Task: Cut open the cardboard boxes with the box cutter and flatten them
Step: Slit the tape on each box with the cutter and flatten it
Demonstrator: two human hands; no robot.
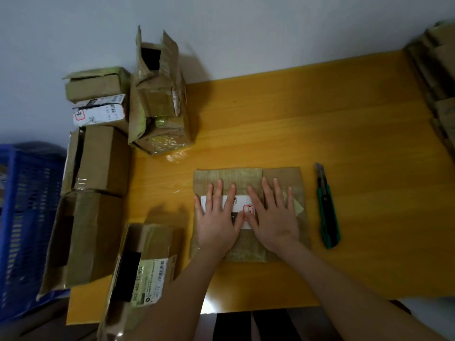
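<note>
A flattened cardboard box (283, 178) with a white shipping label lies on the yellow table (320, 119), near the front edge. My left hand (218, 217) and my right hand (273, 215) both press flat on it, fingers straight and spread, side by side over the label. A green and black box cutter (327, 210) lies on the table just right of the flattened box, blade end pointing away from me, untouched. Several unflattened cardboard boxes (98, 158) stand along the table's left side, one open-topped box (157, 77) stacked highest.
A taped box with a label (145, 269) sits at the front left, beside my left forearm. A blue plastic crate (24, 217) stands off the table's left edge. A pile of flattened cardboard (438, 82) lies at the far right. A white wall is behind.
</note>
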